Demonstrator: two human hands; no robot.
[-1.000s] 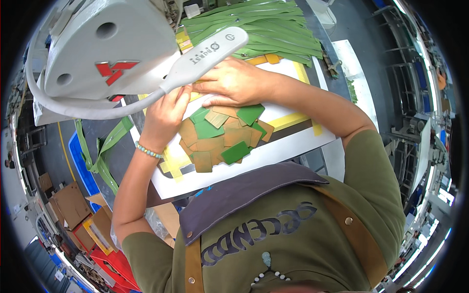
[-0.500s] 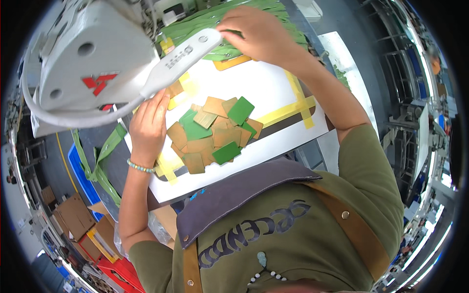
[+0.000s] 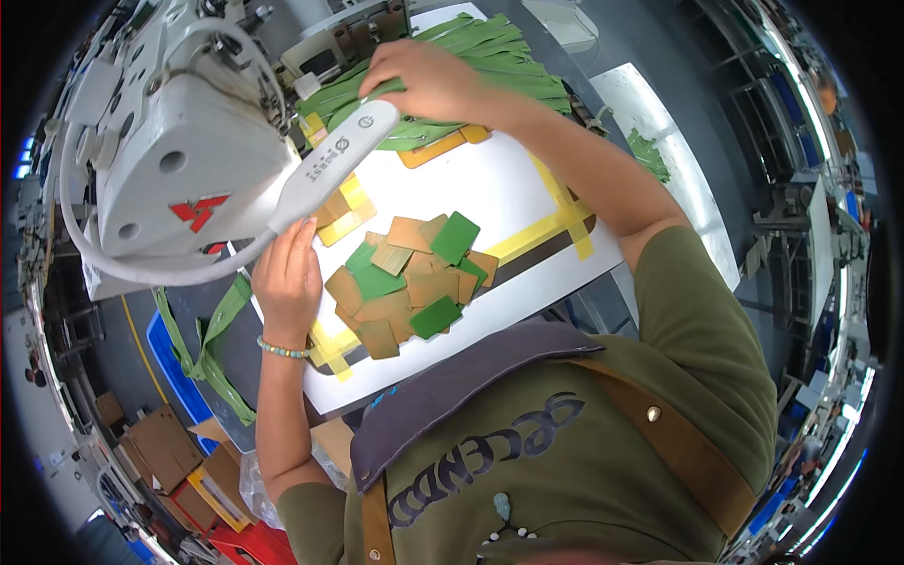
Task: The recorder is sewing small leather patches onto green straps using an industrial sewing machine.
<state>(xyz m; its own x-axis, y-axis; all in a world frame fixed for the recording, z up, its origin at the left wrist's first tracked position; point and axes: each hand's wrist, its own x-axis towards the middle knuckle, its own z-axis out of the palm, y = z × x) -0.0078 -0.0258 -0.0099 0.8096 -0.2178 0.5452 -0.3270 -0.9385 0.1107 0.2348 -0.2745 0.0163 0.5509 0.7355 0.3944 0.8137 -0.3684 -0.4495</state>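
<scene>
My left hand point(image 3: 288, 282), with a beaded bracelet at the wrist, lies beside the sewing machine point(image 3: 155, 155). Its fingers are stretched out, and their tips reach the white lamp arm point(image 3: 325, 174). Beyond the far end of that lamp arm, my right hand point(image 3: 424, 83) is closed in a pinch at the heap of green straps point(image 3: 499, 66). A bit of green strap point(image 3: 387, 88) shows between thumb and fingers. In front of me, tan patches point(image 3: 386, 306) and green patches point(image 3: 435, 317) lie in an overlapping pile on the white table top point(image 3: 471, 188).
Yellow tape point(image 3: 541, 235) marks the white top. A small stack of tan pieces point(image 3: 334, 209) sits by the machine. Loose green straps point(image 3: 218, 330) hang at the left over a blue bin point(image 3: 174, 358). Cardboard boxes point(image 3: 160, 443) and a red crate point(image 3: 250, 541) stand on the floor.
My right hand has moved left along the strap heap, toward the machine. The whole view has shifted, showing more of the machine's top. My left hand stays beside the machine.
</scene>
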